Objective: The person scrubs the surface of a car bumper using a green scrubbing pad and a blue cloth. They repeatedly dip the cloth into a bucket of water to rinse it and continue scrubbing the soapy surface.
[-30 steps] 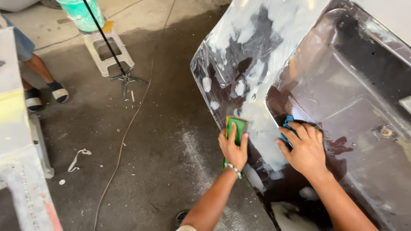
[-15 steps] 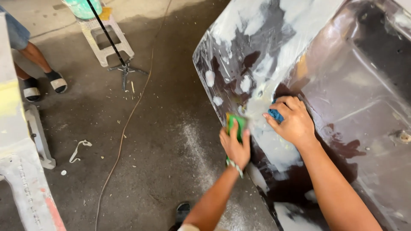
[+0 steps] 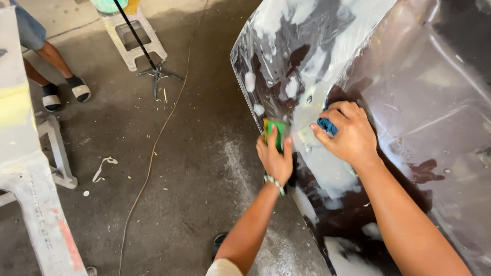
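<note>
Against the edge of a dark car panel (image 3: 404,97), patched with pale filler and filmed with milky water, two bare hands work side by side. Left hand (image 3: 274,158) presses a green block (image 3: 276,132) flat on the panel's lower edge, fingers together and clamped over it, a bead bracelet at the wrist. Right hand (image 3: 348,135) sits just beside it, higher on the panel, fingers curled tight on a blue cloth (image 3: 326,125) that touches the wet surface.

Below lies a grey concrete floor (image 3: 194,179) dusted white near the panel, with a thin cable (image 3: 153,148) trailing across it. Farther off stand a white stool (image 3: 130,38), a black tripod stand (image 3: 156,74), and another person's legs in sandals (image 3: 64,92). A pale body part (image 3: 30,194) rests on a stand at the left.

To sand well, it seems wise to keep the block flat, follow the edge with even pressure, and keep the surface wet while the cloth wipes slurry clear.
</note>
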